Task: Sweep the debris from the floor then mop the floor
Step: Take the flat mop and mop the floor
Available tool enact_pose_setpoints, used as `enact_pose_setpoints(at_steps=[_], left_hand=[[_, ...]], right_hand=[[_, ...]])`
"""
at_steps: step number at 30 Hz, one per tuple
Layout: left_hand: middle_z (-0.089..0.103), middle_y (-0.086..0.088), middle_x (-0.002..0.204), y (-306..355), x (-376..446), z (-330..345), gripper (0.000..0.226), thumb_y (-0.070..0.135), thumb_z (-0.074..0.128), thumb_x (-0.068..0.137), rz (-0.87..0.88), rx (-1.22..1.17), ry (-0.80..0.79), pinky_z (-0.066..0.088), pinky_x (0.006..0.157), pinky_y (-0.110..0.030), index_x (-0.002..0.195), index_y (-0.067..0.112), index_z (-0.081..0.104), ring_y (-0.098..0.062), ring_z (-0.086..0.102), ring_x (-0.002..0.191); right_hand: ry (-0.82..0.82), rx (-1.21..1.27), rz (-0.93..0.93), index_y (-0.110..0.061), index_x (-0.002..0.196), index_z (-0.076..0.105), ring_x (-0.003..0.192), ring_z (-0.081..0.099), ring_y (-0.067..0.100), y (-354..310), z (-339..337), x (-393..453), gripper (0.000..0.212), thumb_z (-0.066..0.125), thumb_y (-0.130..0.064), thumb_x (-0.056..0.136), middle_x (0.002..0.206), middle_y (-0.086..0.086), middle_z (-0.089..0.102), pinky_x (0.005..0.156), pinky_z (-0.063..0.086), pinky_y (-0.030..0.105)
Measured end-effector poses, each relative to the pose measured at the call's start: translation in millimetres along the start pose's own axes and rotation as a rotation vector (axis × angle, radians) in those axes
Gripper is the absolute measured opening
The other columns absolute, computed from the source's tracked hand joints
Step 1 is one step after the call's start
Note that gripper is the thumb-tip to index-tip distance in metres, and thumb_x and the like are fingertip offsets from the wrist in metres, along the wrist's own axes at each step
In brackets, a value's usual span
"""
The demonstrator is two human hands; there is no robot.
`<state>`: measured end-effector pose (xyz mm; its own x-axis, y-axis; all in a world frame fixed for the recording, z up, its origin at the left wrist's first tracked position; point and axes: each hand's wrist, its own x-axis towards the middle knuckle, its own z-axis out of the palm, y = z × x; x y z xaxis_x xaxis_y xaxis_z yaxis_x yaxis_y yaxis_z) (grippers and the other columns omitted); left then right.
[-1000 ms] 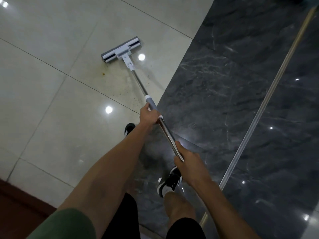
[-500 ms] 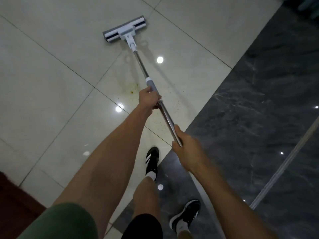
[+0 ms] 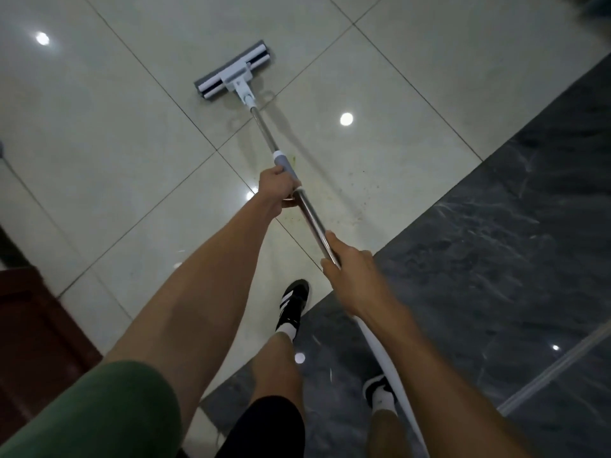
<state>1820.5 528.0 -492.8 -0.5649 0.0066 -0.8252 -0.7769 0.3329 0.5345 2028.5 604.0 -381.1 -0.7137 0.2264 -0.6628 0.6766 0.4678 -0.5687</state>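
Note:
A flat mop with a white and grey head (image 3: 233,71) rests on the cream floor tiles ahead of me, its head lying across a tile joint. Its metal pole (image 3: 264,132) slants back toward me. My left hand (image 3: 276,188) grips the pole just below the grey collar. My right hand (image 3: 350,271) grips the pole lower down, near where it turns white. Faint brownish specks and smears (image 3: 347,206) mark the cream tile to the right of the pole, between my hands and the dark floor.
Dark grey marble floor (image 3: 496,259) fills the right side, crossed by a metal strip (image 3: 558,365). A dark reddish wooden piece (image 3: 29,325) stands at the lower left. My feet in black and white shoes (image 3: 292,304) straddle the edge between cream and dark floor.
The mop head has slid forward off the stained patch onto cleaner tiles farther ahead. I have stepped forward from the dark marble toward the cream tiles. Both hands kept their grip.

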Motion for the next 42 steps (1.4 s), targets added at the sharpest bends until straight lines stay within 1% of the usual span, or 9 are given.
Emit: enact_pose_setpoints(at_steps=[7,11,14,18,23,26,33,38,42], left_hand=[[0.063,-0.015,0.100,-89.7,-72.5,56.4,0.065,-0.013,0.065,0.079,-0.031,-0.082,0.042,0.058,0.051,-0.034,0.138,0.009,0.052,-0.030,0.066,0.076],[0.058,-0.014,0.107,-157.7,-139.2,119.6,0.055,-0.011,0.063,0.082,-0.072,-0.085,0.044,0.056,0.050,-0.028,0.134,0.007,0.053,-0.028,0.065,0.084],[0.053,-0.010,0.103,-207.0,-188.6,162.7,0.056,-0.009,0.061,0.086,-0.086,-0.071,0.026,0.059,0.058,-0.031,0.136,0.013,0.050,-0.029,0.064,0.086],[0.055,-0.019,0.113,-240.6,-233.1,195.8,0.041,-0.006,0.059,0.089,-0.075,0.018,0.027,0.061,0.064,-0.033,0.127,0.010,0.054,-0.028,0.064,0.084],[0.058,-0.022,0.109,-218.8,-227.9,196.9,0.025,-0.009,0.062,0.086,-0.051,0.070,0.088,0.062,0.064,-0.044,0.108,0.003,0.059,-0.036,0.066,0.092],[0.060,-0.020,0.101,-206.3,-217.5,193.7,0.025,-0.010,0.064,0.083,-0.054,0.052,0.108,0.060,0.054,-0.038,0.104,0.003,0.059,-0.032,0.068,0.081],[0.062,-0.014,0.097,-167.4,-170.0,166.3,0.046,-0.014,0.063,0.081,-0.054,-0.080,0.119,0.056,0.048,-0.031,0.123,0.003,0.059,-0.029,0.067,0.078],[0.059,-0.022,0.126,-118.7,-125.5,144.1,0.064,-0.016,0.064,0.079,-0.062,-0.166,0.121,0.058,0.051,-0.034,0.139,0.002,0.049,-0.030,0.066,0.080],[0.057,-0.018,0.129,-72.4,-88.5,120.8,0.075,-0.016,0.063,0.080,-0.069,-0.255,0.135,0.061,0.059,-0.040,0.147,0.011,0.044,-0.033,0.065,0.087]], right_hand=[[-0.068,-0.007,-0.072,-0.031,0.148,0.033,0.076,0.064,0.026,102.6,-12.4,-73.3,0.048,0.046,-0.028,0.102,0.089,0.011,0.063,0.074,0.058,0.045],[-0.073,0.007,-0.034,-0.038,0.150,0.033,0.085,0.066,0.021,191.2,-32.2,-141.8,0.052,0.049,-0.029,0.101,0.101,0.007,0.068,0.080,0.058,0.040],[-0.104,0.012,0.041,-0.043,0.150,0.034,0.099,0.065,0.018,249.3,-48.0,-196.1,0.055,0.052,-0.030,0.099,0.115,0.005,0.067,0.088,0.053,0.034],[-0.099,0.012,0.027,-0.042,0.148,0.038,0.106,0.064,0.019,287.5,-65.9,-241.9,0.055,0.054,-0.030,0.096,0.118,0.005,0.068,0.088,0.050,0.031],[-0.101,-0.019,-0.037,-0.034,0.149,0.038,0.097,0.065,0.031,274.0,-80.7,-232.0,0.055,0.052,-0.026,0.097,0.108,0.015,0.068,0.085,0.055,0.041],[-0.096,-0.046,-0.071,-0.035,0.146,0.040,0.096,0.061,0.031,262.5,-90.2,-218.7,0.051,0.051,-0.024,0.097,0.103,0.015,0.067,0.082,0.055,0.041],[-0.125,-0.092,-0.121,-0.035,0.141,0.043,0.082,0.064,0.028,217.7,-95.1,-162.9,0.044,0.049,-0.022,0.099,0.094,0.011,0.066,0.077,0.057,0.043],[-0.149,-0.119,-0.123,-0.032,0.146,0.041,0.092,0.062,0.026,175.9,-107.8,-103.8,0.047,0.049,-0.023,0.100,0.103,0.011,0.067,0.082,0.056,0.039],[-0.182,-0.163,-0.156,-0.031,0.145,0.039,0.081,0.063,0.023,130.3,-119.1,-50.2,0.046,0.049,-0.023,0.101,0.092,0.008,0.067,0.071,0.054,0.033]])
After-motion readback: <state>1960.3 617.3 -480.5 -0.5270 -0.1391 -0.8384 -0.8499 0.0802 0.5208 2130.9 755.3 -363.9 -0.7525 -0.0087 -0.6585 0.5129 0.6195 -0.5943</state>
